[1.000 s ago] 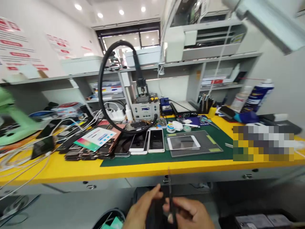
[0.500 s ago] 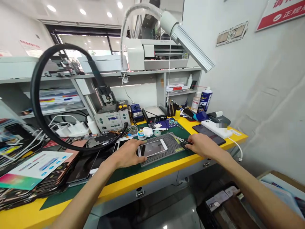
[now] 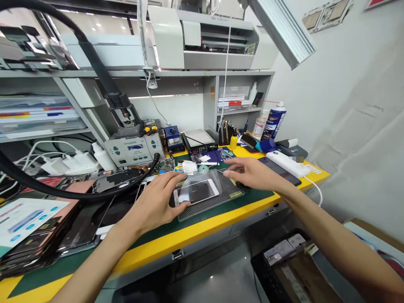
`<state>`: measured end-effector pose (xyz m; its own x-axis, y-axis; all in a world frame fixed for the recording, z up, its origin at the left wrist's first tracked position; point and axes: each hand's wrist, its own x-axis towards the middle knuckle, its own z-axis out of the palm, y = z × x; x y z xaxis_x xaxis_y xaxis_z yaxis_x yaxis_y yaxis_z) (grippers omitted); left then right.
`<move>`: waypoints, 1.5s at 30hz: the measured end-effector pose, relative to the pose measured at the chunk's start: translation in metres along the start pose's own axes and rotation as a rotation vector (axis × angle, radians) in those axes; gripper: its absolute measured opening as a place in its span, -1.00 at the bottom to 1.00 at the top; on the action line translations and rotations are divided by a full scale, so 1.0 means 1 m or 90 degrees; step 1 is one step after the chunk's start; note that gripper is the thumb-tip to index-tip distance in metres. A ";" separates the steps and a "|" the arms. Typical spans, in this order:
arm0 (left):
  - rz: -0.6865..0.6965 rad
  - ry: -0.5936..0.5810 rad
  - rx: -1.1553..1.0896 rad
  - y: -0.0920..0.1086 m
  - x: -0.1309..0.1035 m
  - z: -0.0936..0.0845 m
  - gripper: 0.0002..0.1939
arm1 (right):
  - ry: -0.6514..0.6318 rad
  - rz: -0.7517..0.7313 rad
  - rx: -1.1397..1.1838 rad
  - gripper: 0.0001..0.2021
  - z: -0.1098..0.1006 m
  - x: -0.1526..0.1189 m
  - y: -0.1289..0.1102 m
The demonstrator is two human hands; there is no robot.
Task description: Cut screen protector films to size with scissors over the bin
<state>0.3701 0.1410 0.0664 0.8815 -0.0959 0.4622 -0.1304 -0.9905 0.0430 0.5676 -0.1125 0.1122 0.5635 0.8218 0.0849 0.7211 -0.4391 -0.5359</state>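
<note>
A white-framed smartphone [image 3: 202, 191] with a dark screen lies on a grey perforated plate [image 3: 225, 191]. My left hand [image 3: 160, 198] grips its left end, thumb at the near edge and fingers at the far edge. A clear film [image 3: 205, 176] seems to lie by the phone's far edge; its outline is faint. Over the plate's right side hovers my right hand [image 3: 252, 172], thumb and fingers apart, holding nothing. Just below it are the dark handles of scissors [image 3: 242, 186], mostly covered by the hand.
Stacked phone parts [image 3: 34, 235] and a black cable arm [image 3: 104, 195] crowd the left. Behind stand a soldering station [image 3: 135, 149], a heating plate [image 3: 202, 141] and a yellow bottle [image 3: 233, 141]. At right are a white power strip [image 3: 285, 163] and a spray can [image 3: 274, 122].
My right hand has let go of the scissors and moved left over the plate, its fingers spreading. My left hand stays on the smartphone. The view has shifted closer and downward.
</note>
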 end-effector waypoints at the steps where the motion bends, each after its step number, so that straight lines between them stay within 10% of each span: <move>1: 0.009 0.016 0.009 0.000 0.001 0.000 -0.29 | -0.040 0.000 0.133 -0.42 0.000 0.008 -0.002; 8: -0.034 0.053 -0.019 -0.001 0.004 -0.006 -0.21 | -0.176 -0.023 0.450 -0.67 0.018 0.050 0.001; 17: -0.515 -0.084 -0.586 -0.024 0.013 -0.015 -0.48 | -0.254 0.022 0.493 -0.69 0.026 0.060 0.012; 45: -0.523 -0.204 -0.515 -0.014 -0.003 -0.002 -0.69 | -0.210 0.101 0.291 -0.55 0.041 0.060 0.017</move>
<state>0.3685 0.1549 0.0660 0.8930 0.4028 -0.2006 0.3778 -0.4288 0.8206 0.5975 -0.0559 0.0735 0.4414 0.8609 -0.2529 0.3498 -0.4246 -0.8351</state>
